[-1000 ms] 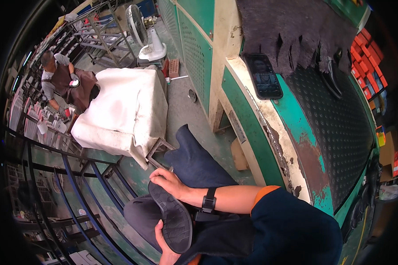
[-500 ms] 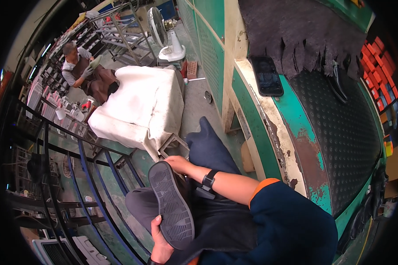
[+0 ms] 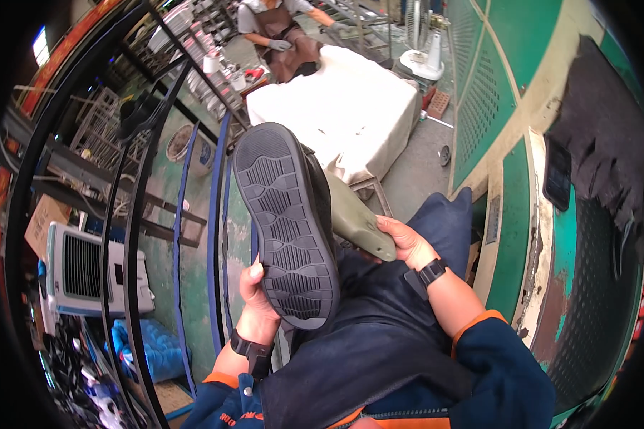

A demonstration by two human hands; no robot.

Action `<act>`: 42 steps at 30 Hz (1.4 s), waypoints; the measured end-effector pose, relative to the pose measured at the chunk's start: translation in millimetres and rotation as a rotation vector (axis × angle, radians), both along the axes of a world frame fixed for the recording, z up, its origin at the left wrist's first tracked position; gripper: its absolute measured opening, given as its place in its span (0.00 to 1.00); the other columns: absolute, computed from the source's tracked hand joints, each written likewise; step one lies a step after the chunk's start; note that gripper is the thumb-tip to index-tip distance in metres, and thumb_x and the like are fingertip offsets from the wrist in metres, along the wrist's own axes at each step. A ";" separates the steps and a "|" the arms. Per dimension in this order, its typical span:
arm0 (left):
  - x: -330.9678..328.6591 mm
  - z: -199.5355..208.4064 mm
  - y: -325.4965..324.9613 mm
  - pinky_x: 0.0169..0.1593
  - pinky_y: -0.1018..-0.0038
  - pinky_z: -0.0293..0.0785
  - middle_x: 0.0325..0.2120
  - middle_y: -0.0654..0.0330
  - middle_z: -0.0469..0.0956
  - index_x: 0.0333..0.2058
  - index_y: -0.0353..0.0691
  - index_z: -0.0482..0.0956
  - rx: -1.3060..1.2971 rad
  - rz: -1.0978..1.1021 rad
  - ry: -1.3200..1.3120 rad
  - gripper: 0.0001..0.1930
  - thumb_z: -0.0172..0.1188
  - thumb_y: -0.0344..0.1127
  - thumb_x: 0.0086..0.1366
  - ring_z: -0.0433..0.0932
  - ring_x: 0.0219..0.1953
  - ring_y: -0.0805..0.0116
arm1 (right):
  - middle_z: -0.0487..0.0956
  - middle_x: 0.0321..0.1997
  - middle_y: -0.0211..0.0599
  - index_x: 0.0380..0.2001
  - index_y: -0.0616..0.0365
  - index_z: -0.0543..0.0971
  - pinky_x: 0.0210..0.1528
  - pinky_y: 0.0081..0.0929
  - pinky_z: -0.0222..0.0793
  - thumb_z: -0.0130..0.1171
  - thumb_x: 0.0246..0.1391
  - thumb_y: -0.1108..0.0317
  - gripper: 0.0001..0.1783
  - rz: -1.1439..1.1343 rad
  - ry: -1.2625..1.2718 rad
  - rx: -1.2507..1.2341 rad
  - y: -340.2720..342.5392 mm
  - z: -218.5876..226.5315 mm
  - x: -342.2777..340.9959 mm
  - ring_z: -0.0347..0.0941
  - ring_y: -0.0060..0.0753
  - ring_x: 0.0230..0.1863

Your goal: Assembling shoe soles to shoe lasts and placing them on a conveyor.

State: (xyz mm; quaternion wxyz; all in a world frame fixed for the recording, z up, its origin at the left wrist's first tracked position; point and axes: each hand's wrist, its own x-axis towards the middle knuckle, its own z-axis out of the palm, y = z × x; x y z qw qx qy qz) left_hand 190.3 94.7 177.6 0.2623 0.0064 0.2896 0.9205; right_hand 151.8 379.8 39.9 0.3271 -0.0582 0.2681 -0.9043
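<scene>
Dark grey rubber, ridged in broad panels, faces the camera: it is the sole of a long black shoe (image 3: 286, 229), held up sole outward over the lap of a dark navy apron (image 3: 379, 314), its top end leaning to the left. The left hand (image 3: 259, 311) is clamped on the shoe's lower end, the thumb along the sole's edge and the fingers hidden behind it. To the right of the shoe, the right hand (image 3: 405, 241) is closed around the lower end of a smooth olive-green shoe last (image 3: 357, 222) with a small hole near that end. The two hands are apart from each other.

Half a second ago the right hand was at the shoe's upper end and no last was showing; now it has come down to the shoe's right side with the last in its grip. The work thus seems to be on two pieces, one to each hand. Whether the last's far end is clear of the shoe cannot be told, since the shoe covers it.

Beyond the shoe's top end lies a draped white cloth (image 3: 336, 100), with a co-worker in a brown apron (image 3: 286, 43) behind it. Blue metal rack bars (image 3: 181, 264) stand left of the shoe.
</scene>
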 end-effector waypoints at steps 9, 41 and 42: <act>19.5 24.8 -31.3 0.69 0.61 0.54 0.68 0.51 0.52 0.71 0.41 0.40 -0.338 0.244 0.334 0.61 0.72 0.42 0.43 0.56 0.69 0.53 | 0.79 0.45 0.56 0.55 0.66 0.69 0.43 0.32 0.77 0.50 0.66 0.55 0.25 -0.475 -0.272 -0.064 -50.8 51.2 -149.1 0.79 0.40 0.45; -152.9 40.2 -119.0 0.68 0.40 0.41 0.67 0.57 0.60 0.64 0.49 0.67 -1.907 1.130 1.533 0.24 0.43 0.50 0.74 0.56 0.70 0.52 | 0.81 0.44 0.30 0.56 0.52 0.77 0.41 0.21 0.72 0.60 0.59 0.52 0.25 -0.645 0.500 1.882 252.5 365.7 106.3 0.77 0.20 0.42; -147.8 28.1 -117.9 0.68 0.44 0.43 0.66 0.55 0.63 0.63 0.45 0.67 -2.131 0.956 1.468 0.23 0.45 0.46 0.74 0.57 0.69 0.53 | 0.81 0.44 0.30 0.56 0.53 0.77 0.38 0.21 0.71 0.60 0.59 0.51 0.26 -0.740 0.395 2.105 284.8 368.3 137.3 0.77 0.21 0.42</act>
